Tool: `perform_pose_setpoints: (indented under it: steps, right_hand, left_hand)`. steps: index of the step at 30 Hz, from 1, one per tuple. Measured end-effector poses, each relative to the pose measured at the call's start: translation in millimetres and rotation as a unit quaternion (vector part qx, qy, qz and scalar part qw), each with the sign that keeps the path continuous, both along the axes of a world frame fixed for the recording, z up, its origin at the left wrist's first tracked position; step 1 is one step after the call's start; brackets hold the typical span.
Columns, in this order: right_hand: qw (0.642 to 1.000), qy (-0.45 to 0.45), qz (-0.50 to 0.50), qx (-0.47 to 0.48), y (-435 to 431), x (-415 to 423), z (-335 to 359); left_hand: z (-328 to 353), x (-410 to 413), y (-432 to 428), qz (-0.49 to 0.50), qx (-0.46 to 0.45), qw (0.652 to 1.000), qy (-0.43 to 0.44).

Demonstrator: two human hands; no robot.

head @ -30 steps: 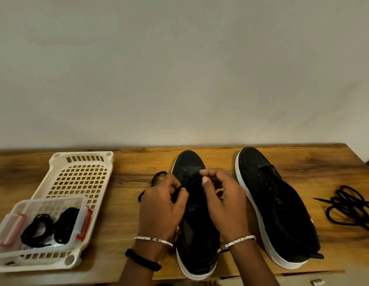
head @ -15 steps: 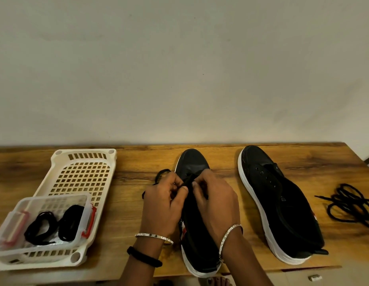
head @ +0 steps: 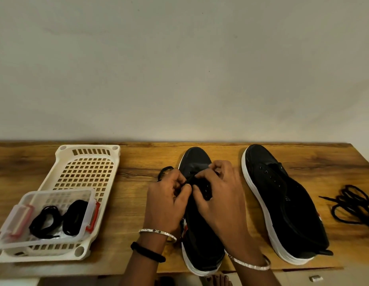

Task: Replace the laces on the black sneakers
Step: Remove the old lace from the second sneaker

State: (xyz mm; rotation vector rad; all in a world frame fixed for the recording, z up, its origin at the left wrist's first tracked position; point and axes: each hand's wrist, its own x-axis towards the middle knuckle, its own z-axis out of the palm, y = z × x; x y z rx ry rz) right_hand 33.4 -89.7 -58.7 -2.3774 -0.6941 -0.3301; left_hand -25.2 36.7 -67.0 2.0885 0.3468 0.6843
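Hands meet over eyelets of centre black sneaker (head: 197, 159). Left hand (head: 166, 205) pinches black lace (head: 189, 180); right hand (head: 219, 201) fingers curled, pinching same lace. Second sneaker (head: 282, 203) at 3 o'clock, loose laces (head: 352, 205) beyond; clear lace box (head: 55, 191) at 9 o'clock.

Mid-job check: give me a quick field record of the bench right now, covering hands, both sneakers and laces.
left hand: pinches the black lace over the left sneaker
right hand: pinches the same lace at the eyelets
left sneaker: under both hands, lacing under way
right sneaker: eyelets bare, no lace, no hand on it
loose laces: heaped on the table, right of the right sneaker
clear box: holds two lace bundles, sits in the white basket
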Motion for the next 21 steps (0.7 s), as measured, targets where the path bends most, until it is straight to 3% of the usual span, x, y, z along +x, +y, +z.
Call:
perform_pose_setpoints:
  steps: [3,8,9,11,13,15,16,19,21]
  right_hand:
    - [0.997,-0.046,-0.016,-0.065,3.6,-3.3,-2.6]
    - [0.994,-0.035,-0.009,-0.106,7.0,-4.4,-6.1]
    - [0.998,-0.006,-0.009,-0.066,7.2,-3.0,-7.9]
    - [0.989,0.097,-0.045,0.106,6.9,0.4,-8.6]
    - [0.920,0.236,-0.120,0.288,3.1,5.9,-7.0]
    - [0.852,0.329,-0.168,0.371,-3.5,8.6,-5.5]
    - [0.860,0.321,-0.172,0.358,-6.5,9.3,-4.7]
    - [0.957,0.154,-0.131,0.209,-9.5,6.0,3.7]
    - [0.985,0.079,-0.060,0.143,-5.5,2.2,10.2]
  left_hand:
    - [-1.1,0.0,-0.3,-0.002,0.003,1.000,0.002]
    - [-2.4,0.0,-1.0,0.009,0.018,1.000,0.000]
    - [-1.7,-0.4,-1.1,0.010,0.018,1.000,0.000]
    - [-0.5,-0.5,-1.3,0.016,0.014,1.000,0.002]
    - [-0.6,0.2,-1.5,0.021,0.010,1.000,0.006]
    - [-1.0,0.9,-1.9,0.021,0.005,1.000,0.007]
    - [-1.2,1.1,-1.8,0.021,0.003,1.000,0.006]
    - [-2.0,1.7,-0.7,0.019,0.001,1.000,0.004]
    - [-2.2,1.9,-0.6,0.015,0.007,1.000,0.001]
